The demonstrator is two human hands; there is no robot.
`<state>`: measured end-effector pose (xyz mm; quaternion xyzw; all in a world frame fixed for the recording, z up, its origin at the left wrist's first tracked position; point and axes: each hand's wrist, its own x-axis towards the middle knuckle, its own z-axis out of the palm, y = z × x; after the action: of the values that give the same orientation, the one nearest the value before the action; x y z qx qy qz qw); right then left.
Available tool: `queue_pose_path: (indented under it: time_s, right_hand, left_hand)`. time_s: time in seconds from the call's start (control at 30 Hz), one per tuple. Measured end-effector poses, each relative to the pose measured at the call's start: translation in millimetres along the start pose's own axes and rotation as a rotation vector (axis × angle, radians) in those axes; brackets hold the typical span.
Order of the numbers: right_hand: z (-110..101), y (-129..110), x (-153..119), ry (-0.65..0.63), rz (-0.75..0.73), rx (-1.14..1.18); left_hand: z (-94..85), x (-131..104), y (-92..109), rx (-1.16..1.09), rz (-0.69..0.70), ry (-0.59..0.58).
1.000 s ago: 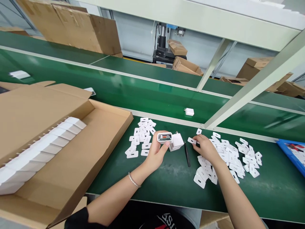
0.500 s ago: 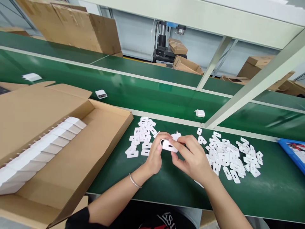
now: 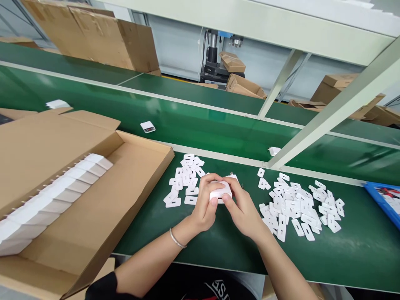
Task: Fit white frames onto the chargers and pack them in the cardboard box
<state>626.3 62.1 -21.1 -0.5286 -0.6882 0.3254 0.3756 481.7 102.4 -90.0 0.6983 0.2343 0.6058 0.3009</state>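
Observation:
Between my two hands, over the green work table, is a white charger point(image 3: 221, 190) with a slot in its near end. My left hand point(image 3: 203, 204) is closed around its left side, the thumb at the lower corner. On the other side my right hand point(image 3: 242, 206) grips it with fingers and thumb. Part of another white charger point(image 3: 233, 178) shows just behind my right fingers. Loose white end plates point(image 3: 186, 173) with slots lie left of my hands. A larger heap of white end plates point(image 3: 293, 202) lies to the right.
An open cardboard box point(image 3: 140, 166) at left holds a row of white chargers point(image 3: 62, 189). Behind the table runs a green conveyor belt point(image 3: 200, 127) carrying white pieces, one a charger point(image 3: 274, 151). A slanted metal post point(image 3: 328, 108) and a blue tray point(image 3: 386, 200) stand right.
My right hand has closed in on the charger, and the end plate now sits against its near end. Pieces on the belt have shifted to the right.

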Motion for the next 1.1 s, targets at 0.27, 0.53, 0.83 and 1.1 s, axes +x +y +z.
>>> queue_pose_path:
  time_s: [0.27,0.53,0.83,1.1]
  right_hand:
    - [-4,15,-1,0.171,-0.073,-0.016]
    - [-3,20,-7,0.176,-0.118,-0.056]
    - [4,16,-6,0.203,-0.091,-0.029]
    - [2,14,-5,0.214,-0.139,-0.164]
  left_hand:
    - [-5.5,7,-4,-0.047,0.003,-0.137]
    - [-4.7,8,3,-0.072,0.021,-0.097]
    - [-4.1,9,5,-0.15,-0.119,-0.087]
    - [-6.5,10,6,-0.147,-0.105,-0.092]
